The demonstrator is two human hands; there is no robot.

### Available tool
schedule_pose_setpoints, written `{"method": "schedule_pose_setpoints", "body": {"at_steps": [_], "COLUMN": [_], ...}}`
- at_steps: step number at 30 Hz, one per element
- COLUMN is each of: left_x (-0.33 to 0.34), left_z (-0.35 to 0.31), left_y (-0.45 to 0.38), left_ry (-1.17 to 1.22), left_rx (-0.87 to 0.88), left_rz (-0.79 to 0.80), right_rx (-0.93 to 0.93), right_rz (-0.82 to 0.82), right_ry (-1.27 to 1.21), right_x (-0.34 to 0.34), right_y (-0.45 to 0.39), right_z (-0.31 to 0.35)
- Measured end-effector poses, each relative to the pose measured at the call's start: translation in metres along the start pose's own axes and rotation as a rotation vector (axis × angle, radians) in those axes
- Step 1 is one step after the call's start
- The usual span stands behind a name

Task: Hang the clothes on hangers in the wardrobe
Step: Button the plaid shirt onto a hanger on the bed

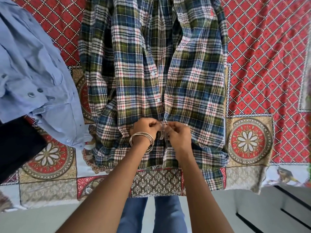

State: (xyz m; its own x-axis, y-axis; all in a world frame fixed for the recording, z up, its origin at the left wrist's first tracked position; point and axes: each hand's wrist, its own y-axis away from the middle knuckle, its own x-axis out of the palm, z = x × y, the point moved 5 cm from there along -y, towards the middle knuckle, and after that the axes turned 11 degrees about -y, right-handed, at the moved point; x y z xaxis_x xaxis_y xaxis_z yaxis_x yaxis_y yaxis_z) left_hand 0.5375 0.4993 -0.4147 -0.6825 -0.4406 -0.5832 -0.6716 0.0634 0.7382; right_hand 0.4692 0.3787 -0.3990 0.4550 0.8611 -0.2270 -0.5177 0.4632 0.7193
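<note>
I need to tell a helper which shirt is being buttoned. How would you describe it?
On the red patterned bedspread, look in the middle, where the left hand and right hand pinch a front placket. That is the plaid shirt, checked in blue, green and white, unlike the plain light blue shirt beside it.

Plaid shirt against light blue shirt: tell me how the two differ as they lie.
The multicoloured plaid shirt lies spread flat, front up, in the middle of the red patterned bedspread; the plain light blue shirt lies crumpled at the left edge. Both hands, left hand and right hand, pinch the plaid shirt's front placket; nothing touches the blue one. Both are button-front shirts resting on the bedspread, neither on a hanger.
</note>
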Motion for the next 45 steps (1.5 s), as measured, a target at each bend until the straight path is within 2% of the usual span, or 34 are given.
{"method": "schedule_pose_setpoints", "body": {"at_steps": [3,6,18,21,25,33,38,42,45], "left_x": [0.002,-0.005,-0.001,0.001,-0.005,-0.009,-0.010,-0.006,-0.005], "left_z": [0.002,-0.003,-0.008,-0.001,-0.007,-0.010,-0.014,-0.015,-0.015], "left_y": [0.002,0.005,0.018,0.013,0.021,0.022,0.017,0.021,0.023], "left_ry": [0.084,0.194,0.177,0.153,0.193,0.313,0.300,0.135,0.076], "left_rx": [-0.016,-0.030,-0.133,-0.157,-0.156,-0.200,-0.205,-0.148,-0.121], "left_rz": [0.037,0.038,0.033,0.022,0.013,0.071,0.029,-0.096,-0.155], "right_rx": [-0.110,-0.144,-0.193,-0.185,-0.034,-0.134,-0.161,-0.157,-0.109], "right_rz": [0.013,-0.015,0.060,0.175,0.330,0.290,0.284,0.268,0.386], "right_ry": [0.179,0.231,0.142,0.102,-0.038,0.164,0.177,0.230,0.206], "right_x": [-0.001,-0.003,-0.017,-0.015,-0.019,-0.010,-0.009,-0.005,-0.003], "right_y": [-0.001,-0.001,0.001,-0.001,-0.011,-0.018,-0.013,-0.014,-0.016], "right_z": [0.004,0.007,0.008,0.010,0.011,0.021,0.026,0.029,0.033]}}
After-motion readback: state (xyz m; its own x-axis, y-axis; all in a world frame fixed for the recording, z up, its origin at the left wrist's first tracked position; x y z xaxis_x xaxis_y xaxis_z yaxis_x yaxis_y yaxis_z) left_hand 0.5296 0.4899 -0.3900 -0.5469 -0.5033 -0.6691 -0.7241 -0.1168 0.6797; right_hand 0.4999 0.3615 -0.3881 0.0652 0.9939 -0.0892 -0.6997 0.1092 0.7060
